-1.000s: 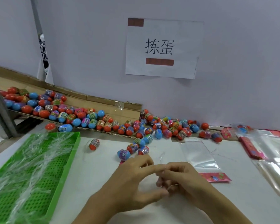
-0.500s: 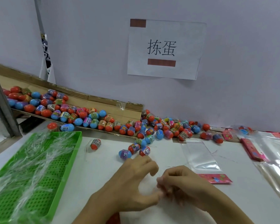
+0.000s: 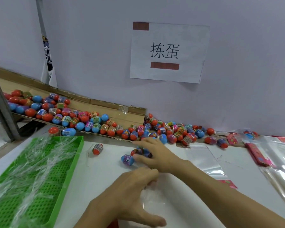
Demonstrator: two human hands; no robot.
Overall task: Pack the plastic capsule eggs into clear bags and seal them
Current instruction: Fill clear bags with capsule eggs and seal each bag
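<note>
Right hand now out at the eggs.
The right hand (image 3: 155, 153) has left the left hand (image 3: 130, 193), its fingers curled over a small egg cluster (image 3: 141, 151); the left fingers pinch a clear bag (image 3: 150, 200) just beneath them.

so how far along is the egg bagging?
Early. Done: no sealed bag in view. In hand: left hand holds a clear bag on the table; right hand reaches over loose eggs. Left: the big egg pile, plus sealing.
</note>
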